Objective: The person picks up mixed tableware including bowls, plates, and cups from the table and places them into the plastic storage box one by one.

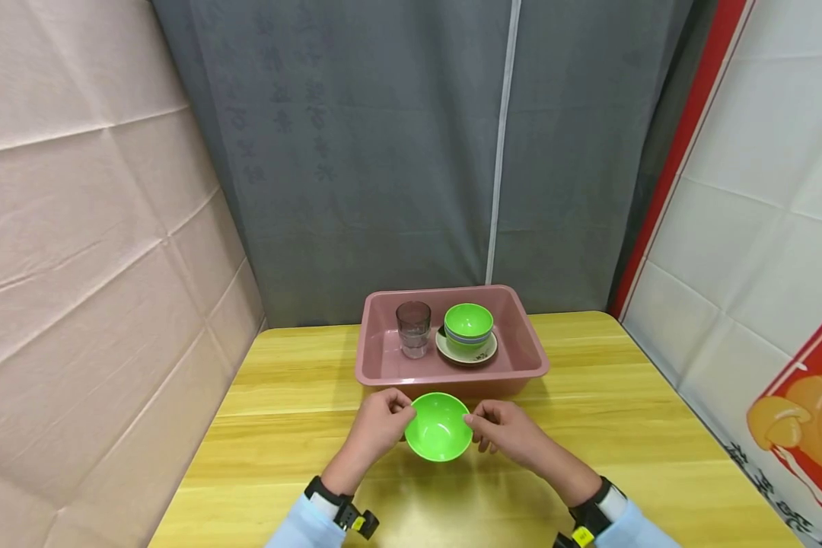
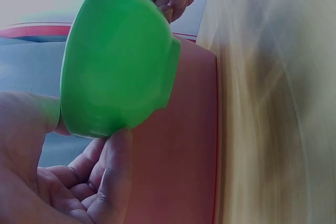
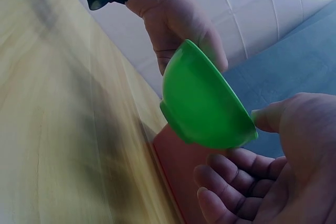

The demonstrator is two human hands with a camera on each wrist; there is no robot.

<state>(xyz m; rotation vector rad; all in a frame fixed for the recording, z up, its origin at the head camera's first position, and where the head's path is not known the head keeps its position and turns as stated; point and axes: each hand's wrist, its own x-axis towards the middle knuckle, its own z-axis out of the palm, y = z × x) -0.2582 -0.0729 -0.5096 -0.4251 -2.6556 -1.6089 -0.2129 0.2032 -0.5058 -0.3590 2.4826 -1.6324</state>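
Observation:
A bright green bowl (image 1: 438, 428) is held off the table in front of the pink basin (image 1: 445, 390), its opening toward the head camera. My left hand (image 1: 377, 428) pinches its left rim, thumb on the edge and fingers beneath, as the left wrist view of the bowl (image 2: 115, 61) shows. On the opposite side my right hand (image 1: 510, 435) pinches the rim between thumb and fingers; the right wrist view shows the bowl (image 3: 205, 103) above the tabletop. Inside the basin, a stack of bowls with a green bowl (image 1: 469, 320) on top sits on a patterned plate (image 1: 447, 349).
Two clear glasses appear stacked, the darker glass (image 1: 413, 316) uppermost, at the basin's left. The basin stands at the back of the wooden table (image 1: 301, 426), near a grey curtain (image 1: 370, 167). Pale cloth walls flank the table on both sides.

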